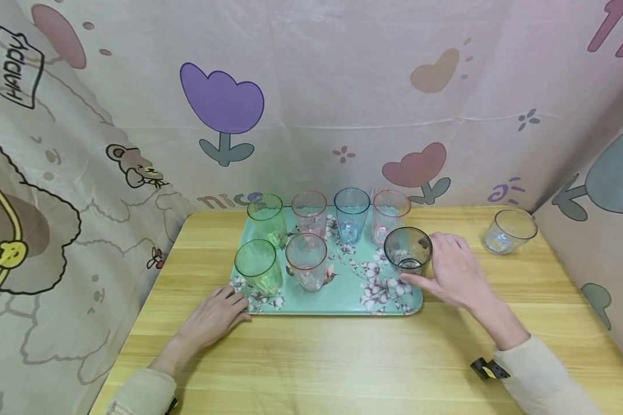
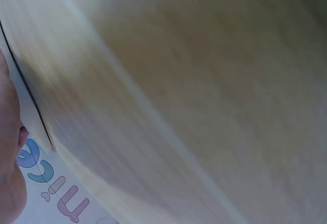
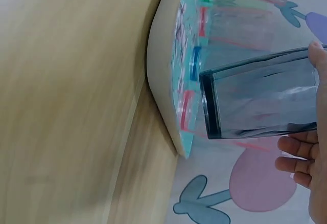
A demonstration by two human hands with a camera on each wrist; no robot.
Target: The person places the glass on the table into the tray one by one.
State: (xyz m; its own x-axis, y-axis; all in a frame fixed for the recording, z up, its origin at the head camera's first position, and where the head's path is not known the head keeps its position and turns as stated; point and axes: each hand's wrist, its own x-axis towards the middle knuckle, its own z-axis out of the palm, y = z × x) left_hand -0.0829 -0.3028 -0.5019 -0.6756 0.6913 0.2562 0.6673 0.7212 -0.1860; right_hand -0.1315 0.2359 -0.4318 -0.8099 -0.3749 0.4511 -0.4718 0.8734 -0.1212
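My right hand point(image 1: 454, 271) grips a grey see-through glass point(image 1: 408, 253) by its side, over the right end of a mint-green floral tray point(image 1: 342, 297). In the right wrist view the grey glass point(image 3: 260, 98) is off the tray, its dark base apart from the surface. My left hand point(image 1: 215, 314) rests at the tray's front left corner, fingers touching the edge. On the tray stand two green glasses, one at the back point(image 1: 267, 222) and one in front point(image 1: 258, 268), a pink glass point(image 1: 308, 262) in front, two pink ones behind, and a blue glass point(image 1: 351, 216).
A clear glass point(image 1: 509, 233) stands alone at the table's back right. The wooden table point(image 1: 332, 363) meets a printed cloth point(image 1: 311, 86) behind it, with more cloth at both sides.
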